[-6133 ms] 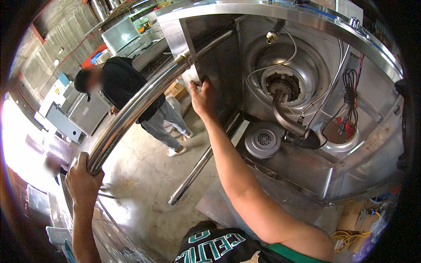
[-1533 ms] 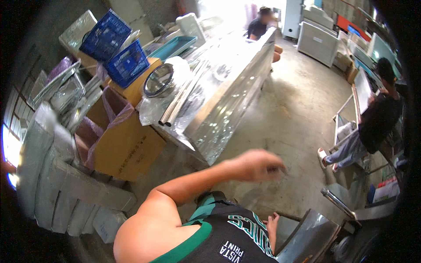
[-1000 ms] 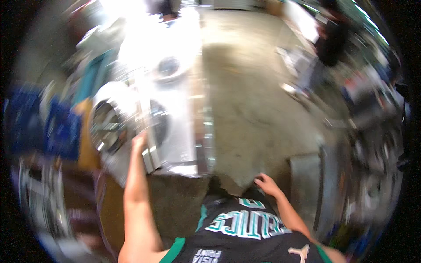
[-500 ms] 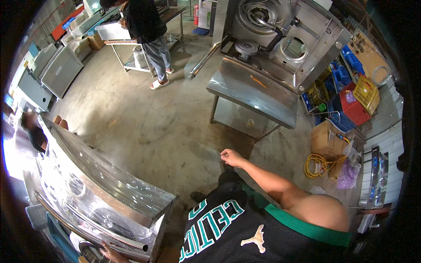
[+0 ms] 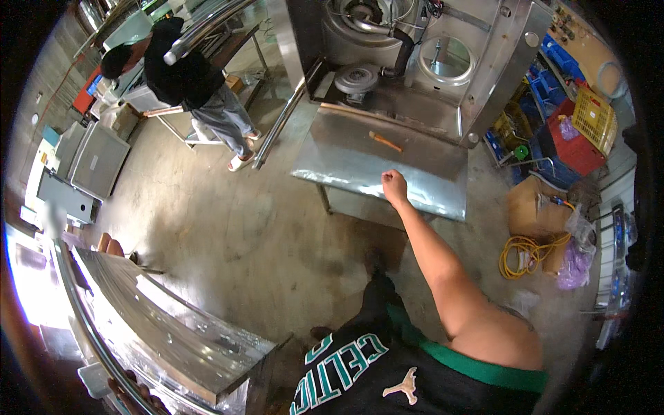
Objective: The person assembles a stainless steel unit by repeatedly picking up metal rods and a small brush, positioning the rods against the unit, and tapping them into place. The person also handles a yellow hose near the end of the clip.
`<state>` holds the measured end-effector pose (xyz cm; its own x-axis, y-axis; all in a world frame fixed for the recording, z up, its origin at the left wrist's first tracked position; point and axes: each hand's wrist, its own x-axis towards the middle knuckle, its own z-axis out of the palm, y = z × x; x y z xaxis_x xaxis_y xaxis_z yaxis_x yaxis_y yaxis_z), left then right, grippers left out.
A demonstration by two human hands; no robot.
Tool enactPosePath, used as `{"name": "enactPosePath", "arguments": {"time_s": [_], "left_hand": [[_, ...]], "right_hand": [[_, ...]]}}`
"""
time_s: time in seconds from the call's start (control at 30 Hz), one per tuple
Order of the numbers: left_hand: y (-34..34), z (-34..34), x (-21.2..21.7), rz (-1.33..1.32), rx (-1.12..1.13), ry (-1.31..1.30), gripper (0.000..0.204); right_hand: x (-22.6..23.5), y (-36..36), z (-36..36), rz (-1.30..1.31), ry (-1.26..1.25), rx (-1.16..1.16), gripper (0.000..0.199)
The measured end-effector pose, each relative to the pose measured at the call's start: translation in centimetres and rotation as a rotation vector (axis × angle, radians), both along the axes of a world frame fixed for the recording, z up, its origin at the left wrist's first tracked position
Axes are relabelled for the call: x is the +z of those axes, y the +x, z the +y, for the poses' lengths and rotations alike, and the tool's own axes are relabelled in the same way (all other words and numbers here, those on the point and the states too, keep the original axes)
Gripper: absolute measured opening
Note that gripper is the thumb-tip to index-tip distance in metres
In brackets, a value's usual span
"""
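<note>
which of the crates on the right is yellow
The yellow crate is the one sitting on top of the red crate at the far right; the blue crates stand behind it, nearer the steel machine.

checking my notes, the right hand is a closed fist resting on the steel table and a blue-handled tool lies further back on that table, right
Not quite: the tool has an orange handle, not blue. The head view shows it lying further back on the steel table, and the right hand is a closed fist at the table's near part, as you noted.

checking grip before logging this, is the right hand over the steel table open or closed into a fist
Closed: the right hand is curled into a fist at the near edge of the steel table. Whether it holds anything cannot be told.
</note>
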<state>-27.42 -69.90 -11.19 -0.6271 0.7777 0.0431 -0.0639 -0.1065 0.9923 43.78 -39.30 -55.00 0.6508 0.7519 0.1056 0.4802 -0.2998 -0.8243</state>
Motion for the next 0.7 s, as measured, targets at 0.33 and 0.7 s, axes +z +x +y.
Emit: {"name": "enactPosePath", "arguments": {"time_s": [0.33,0.7], "left_hand": [[17.5,5.0,-5.2,-0.971,-0.367,-0.393,0.061],[29.7,12.4,-19.8,-0.841,-0.531,-0.133,0.052]], "right_hand": [[-4.0,14.8,14.6,-0.417,-0.310,0.003,0.050],[-4.7,19.1,13.2,-0.589,-0.487,0.334,0.041]]}}
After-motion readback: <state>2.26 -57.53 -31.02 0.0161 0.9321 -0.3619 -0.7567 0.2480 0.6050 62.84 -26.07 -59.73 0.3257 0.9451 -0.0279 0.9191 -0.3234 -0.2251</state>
